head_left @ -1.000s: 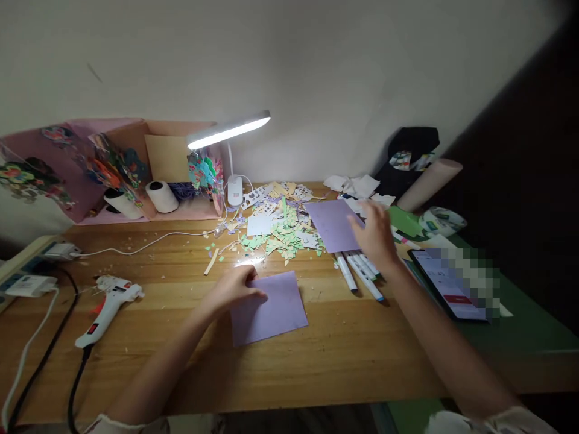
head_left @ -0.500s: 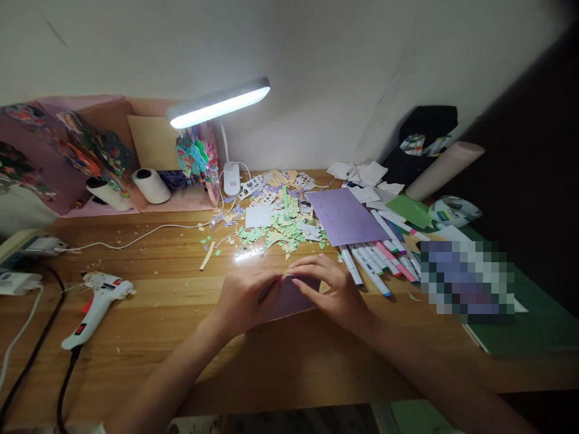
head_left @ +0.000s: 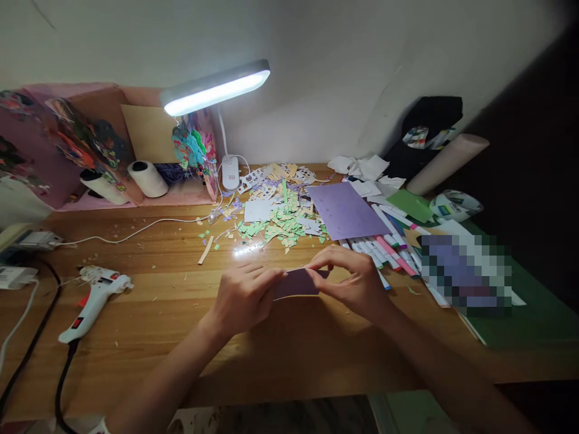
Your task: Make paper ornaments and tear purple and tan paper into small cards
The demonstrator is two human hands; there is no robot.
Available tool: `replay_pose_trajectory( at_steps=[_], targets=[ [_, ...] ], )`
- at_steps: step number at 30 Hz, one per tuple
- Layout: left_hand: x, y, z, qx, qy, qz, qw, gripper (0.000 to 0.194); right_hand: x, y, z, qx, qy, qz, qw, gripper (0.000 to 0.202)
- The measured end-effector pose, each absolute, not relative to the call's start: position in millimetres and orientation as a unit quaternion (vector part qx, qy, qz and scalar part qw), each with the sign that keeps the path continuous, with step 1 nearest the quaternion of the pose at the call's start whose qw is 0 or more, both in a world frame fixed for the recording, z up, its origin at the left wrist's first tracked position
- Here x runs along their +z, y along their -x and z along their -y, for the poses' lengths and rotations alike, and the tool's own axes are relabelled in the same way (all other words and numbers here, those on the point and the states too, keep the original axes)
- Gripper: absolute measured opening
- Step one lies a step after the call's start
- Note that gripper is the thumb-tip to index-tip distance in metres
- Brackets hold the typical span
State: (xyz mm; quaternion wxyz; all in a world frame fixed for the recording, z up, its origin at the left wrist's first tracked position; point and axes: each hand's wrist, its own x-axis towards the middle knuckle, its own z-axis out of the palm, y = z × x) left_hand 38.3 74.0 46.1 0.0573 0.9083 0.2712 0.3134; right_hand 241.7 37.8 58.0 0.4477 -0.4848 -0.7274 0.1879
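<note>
Paper [head_left: 296,285] between hands [head_left: 246,294], scraps [head_left: 287,224] behind

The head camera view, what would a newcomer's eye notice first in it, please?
Probably the lit lamp first, its bright bar standing out against the wall, left of centre. Below and to its right, a heap of paper scraps spreads over the back of the wooden table. Nearer, the left hand and right hand hold a purple paper between them.
</note>
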Motion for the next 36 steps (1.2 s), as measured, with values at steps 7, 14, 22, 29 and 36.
replay_pose_trajectory(
  at_steps=[7, 14, 22, 29, 36],
  targets=[
    [46, -26, -82, 0.359, -0.868, -0.332, 0.091, 0.011, 55, -277, -50, 0.104, 0.575, 0.665, 0.465, 0.006],
    [63, -30, -72, 0.311, -0.817, -0.373, 0.311, 0.017, 59, -260, -36, 0.322, 0.491, 0.722, 0.365, 0.027],
    [57, -34, -69, 0.219, -0.864, -0.368, 0.265, 0.014, 55, -233, -20, 0.241, 0.491, 0.771, 0.326, 0.014],
    [60, -32, -70, 0.271, -0.837, -0.385, 0.279, 0.015, 52, -237, -19, 0.199, 0.467, 0.749, 0.426, 0.021],
    [54, -28, -78, 0.278, -0.819, -0.379, 0.329, 0.015, 52, -249, -28, 0.186, 0.508, 0.732, 0.414, 0.012]
  ],
)
